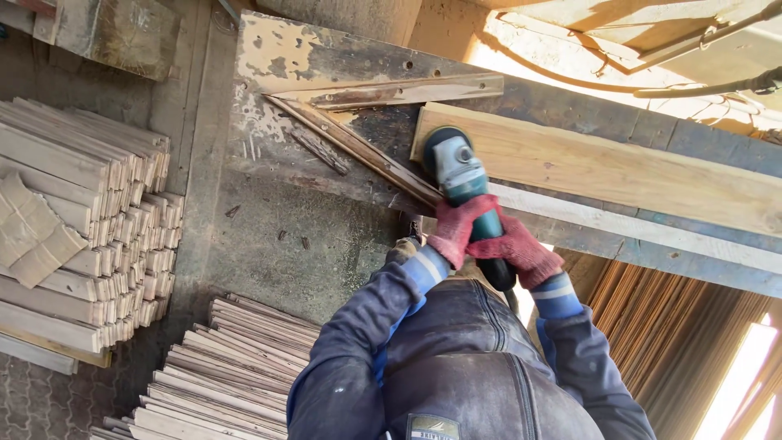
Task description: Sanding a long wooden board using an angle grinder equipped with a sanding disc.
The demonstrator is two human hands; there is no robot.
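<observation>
Both my hands, in red knit gloves, grip a teal and grey angle grinder (456,171). My left hand (456,230) wraps the body just behind the head. My right hand (521,253) holds the rear handle, where a black cord leaves it. The grinder's round disc guard (438,147) rests against the left end of a pale wooden plank (619,171). The plank lies across a worn, paint-flecked workbench (309,61). My blue jacket sleeves and torso fill the lower middle of the view.
A thin wooden strip (407,91) and a diagonal batten (358,151) lie on the bench left of the plank. Stacks of short wooden slats stand at the left (98,220) and bottom (228,375). A hose (717,85) runs at top right. Thin rods (660,326) are bundled below the bench.
</observation>
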